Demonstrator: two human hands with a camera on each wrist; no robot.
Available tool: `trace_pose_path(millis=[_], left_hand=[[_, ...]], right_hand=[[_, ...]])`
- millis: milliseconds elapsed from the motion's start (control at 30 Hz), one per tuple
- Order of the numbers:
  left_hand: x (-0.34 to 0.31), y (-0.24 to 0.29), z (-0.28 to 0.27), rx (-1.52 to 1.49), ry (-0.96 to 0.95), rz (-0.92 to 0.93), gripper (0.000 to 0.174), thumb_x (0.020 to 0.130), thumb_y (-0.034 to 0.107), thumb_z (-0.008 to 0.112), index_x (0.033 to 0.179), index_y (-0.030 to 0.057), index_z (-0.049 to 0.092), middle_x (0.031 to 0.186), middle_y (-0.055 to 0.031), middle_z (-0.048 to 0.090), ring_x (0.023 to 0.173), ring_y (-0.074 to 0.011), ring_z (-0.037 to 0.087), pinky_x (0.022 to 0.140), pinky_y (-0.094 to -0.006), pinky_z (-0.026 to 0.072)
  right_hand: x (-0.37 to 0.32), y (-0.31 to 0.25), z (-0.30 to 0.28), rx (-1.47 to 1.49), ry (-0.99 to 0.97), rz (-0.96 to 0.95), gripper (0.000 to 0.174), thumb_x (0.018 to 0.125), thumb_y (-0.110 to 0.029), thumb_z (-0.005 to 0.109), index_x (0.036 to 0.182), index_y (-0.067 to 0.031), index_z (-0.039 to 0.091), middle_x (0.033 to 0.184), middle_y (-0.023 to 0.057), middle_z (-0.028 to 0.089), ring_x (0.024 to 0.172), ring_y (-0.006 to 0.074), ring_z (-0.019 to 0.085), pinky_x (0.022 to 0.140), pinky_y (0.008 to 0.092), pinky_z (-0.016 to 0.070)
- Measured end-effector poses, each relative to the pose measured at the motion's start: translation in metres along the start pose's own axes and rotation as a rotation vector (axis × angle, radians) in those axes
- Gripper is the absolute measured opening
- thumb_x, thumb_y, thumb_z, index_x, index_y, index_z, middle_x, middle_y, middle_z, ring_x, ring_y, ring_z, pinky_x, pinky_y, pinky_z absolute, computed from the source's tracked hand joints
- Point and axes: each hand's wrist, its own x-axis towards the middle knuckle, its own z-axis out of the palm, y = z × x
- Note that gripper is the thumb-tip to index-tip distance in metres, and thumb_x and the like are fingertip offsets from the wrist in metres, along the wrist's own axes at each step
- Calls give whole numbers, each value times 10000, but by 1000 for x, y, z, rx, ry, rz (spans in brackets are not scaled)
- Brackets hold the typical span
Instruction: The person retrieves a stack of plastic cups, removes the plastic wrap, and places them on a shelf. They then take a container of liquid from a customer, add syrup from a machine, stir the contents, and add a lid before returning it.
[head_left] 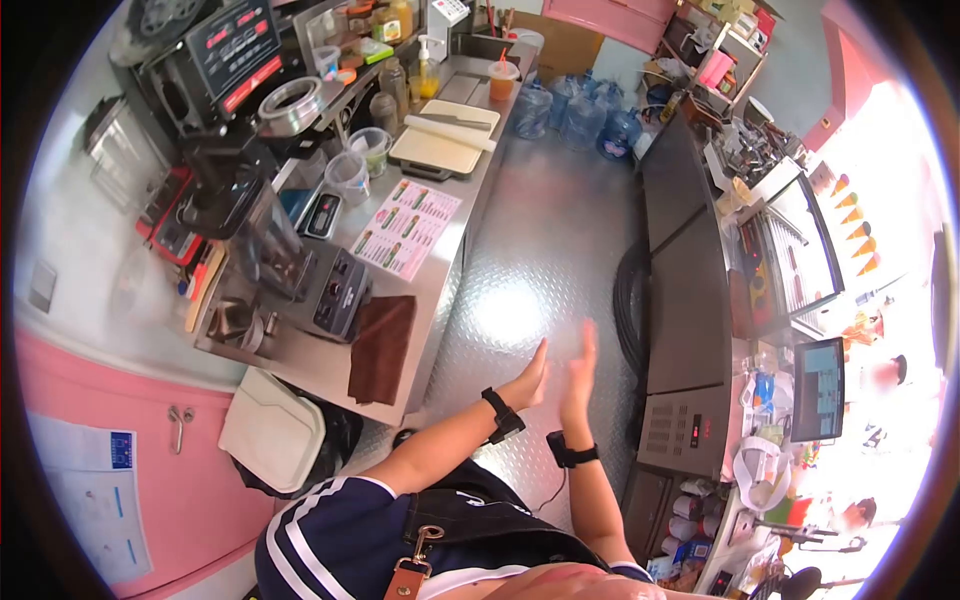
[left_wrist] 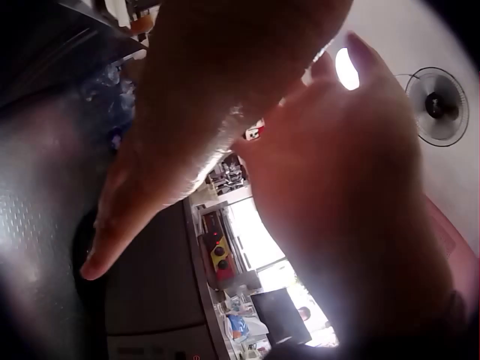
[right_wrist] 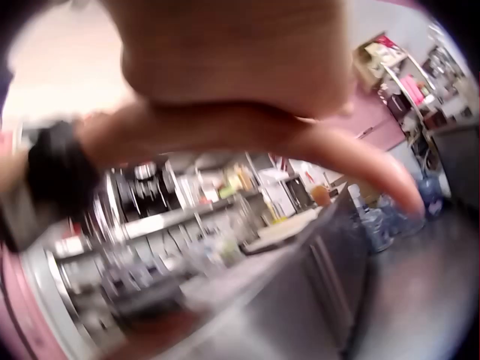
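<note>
Fingers straight, a person's left hand (head_left: 525,386) and right hand (head_left: 578,378) face each other, slightly apart, above the metal floor (head_left: 530,240); blur hides whether the fingers are spread or together. Left of them, a brown cloth (head_left: 382,348) lies on the counter (head_left: 310,362), beside the blender (head_left: 272,245).

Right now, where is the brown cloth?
In the head view, the brown cloth lies at the near end of the counter on the person's left, beside the black dial unit.
</note>
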Motion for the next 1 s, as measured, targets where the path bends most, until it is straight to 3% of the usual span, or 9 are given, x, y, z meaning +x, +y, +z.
trace_pose_path(millis=[67, 133, 267, 333, 433, 533, 600, 733, 1000], left_hand=[[19, 15, 11, -401, -451, 209, 663, 965, 521, 277, 1476, 128, 126, 1532, -79, 120, 1413, -223, 74, 1140, -408, 82], [31, 42, 7, -373, -333, 153, 638, 972, 468, 312, 1480, 129, 126, 1536, -82, 105, 1419, -216, 24, 1138, -377, 66], [85, 87, 12, 818, 92, 962, 553, 976, 365, 306, 1458, 108, 222, 1531, -88, 147, 1421, -251, 69, 1135, -408, 16], [103, 119, 28, 1123, 139, 988, 521, 977, 338, 300, 1447, 117, 264, 1524, -120, 159, 1414, -309, 86, 1122, -475, 49], [262, 122, -21, 1469, 428, 409, 483, 963, 382, 323, 1421, 227, 323, 1455, -169, 281, 1348, -376, 240, 1075, -555, 164], [235, 227, 46, 73, -127, 141, 605, 935, 525, 363, 1422, 170, 312, 1453, -108, 310, 1318, -273, 315, 1051, -418, 289], [256, 248, 86, -240, -316, -21, 761, 889, 578, 420, 1436, 73, 260, 1465, -99, 304, 1365, -245, 242, 1098, -410, 207], [330, 288, 102, 461, 104, 534, 647, 905, 391, 538, 1410, 48, 322, 1472, -116, 297, 1376, -220, 234, 1106, -343, 200], [432, 403, 69, 274, 765, 695, 808, 789, 242, 723, 1406, 2, 260, 1430, -224, 321, 1350, -290, 287, 1090, -365, 248]], right_hand=[[32, -1, -3, -205, 33, -88, 655, 957, -483, 325, 1464, -99, 170, 1525, 100, 160, 1399, 268, 143, 1127, 457, 110], [65, -1, -5, -414, 67, -181, 658, 967, -467, 310, 1463, -64, 153, 1526, 114, 147, 1407, 257, 110, 1134, 432, 94], [125, -24, 20, -553, -132, -159, 641, 958, -526, 300, 1487, -216, 111, 1548, 34, 85, 1407, 284, 121, 1100, 512, 114], [142, -42, 55, -127, -193, 105, 641, 974, -416, 327, 1475, -75, 118, 1538, 113, 104, 1411, 266, 116, 1130, 373, 112], [180, -116, 72, -58, -379, 43, 648, 943, -414, 390, 1476, -120, 166, 1534, 130, 125, 1409, 271, 140, 1121, 447, 115], [241, -150, 64, -789, -519, -401, 682, 905, -409, 454, 1475, -145, 188, 1523, 162, 156, 1401, 291, 177, 1096, 522, 140], [285, -165, 62, -1264, -497, -679, 662, 876, -353, 517, 1442, -105, 282, 1489, 198, 232, 1373, 315, 250, 1080, 536, 175], [452, -174, -31, -1682, -59, -160, 502, 816, -153, 621, 1283, -40, 474, 1312, 214, 480, 1239, 360, 433, 1035, 403, 330], [674, -274, 48, -1386, -627, -406, 615, 760, -225, 701, 1295, -64, 445, 1273, 198, 507, 1199, 326, 473, 1032, 456, 312]])
